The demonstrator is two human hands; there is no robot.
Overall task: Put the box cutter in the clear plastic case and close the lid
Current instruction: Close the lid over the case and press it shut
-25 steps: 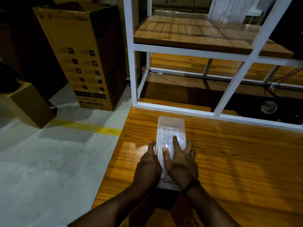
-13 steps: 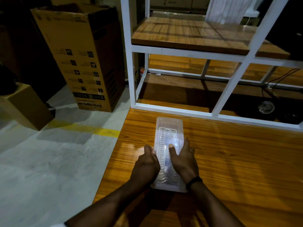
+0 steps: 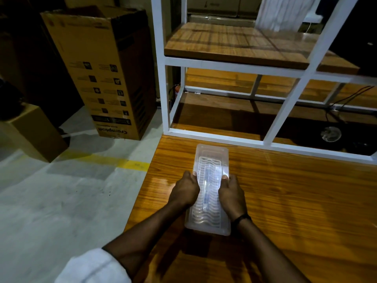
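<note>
A long clear plastic case point(image 3: 211, 158) lies lengthwise on the wooden table point(image 3: 295, 197), its ribbed lid down flat. Through the lid a slim pale object with a bluish mark, the box cutter point(image 3: 206, 190), shows faintly along the middle. My left hand point(image 3: 184, 190) grips the case's left long edge, thumb on the lid. My right hand point(image 3: 232, 194) grips the right long edge the same way, a dark band on its wrist.
A white metal shelf frame point(image 3: 289, 107) with wooden boards stands on the table just behind the case. Left of the table the concrete floor has a yellow line point(image 3: 132, 164), a tall cardboard box point(image 3: 102, 74) and a smaller box point(image 3: 34, 131). Cables and a round object point(image 3: 330, 134) lie at far right.
Both hands slid from on top of the lid outwards to the case's long sides. The case now sits slightly closer to me and more of its lid is uncovered.
</note>
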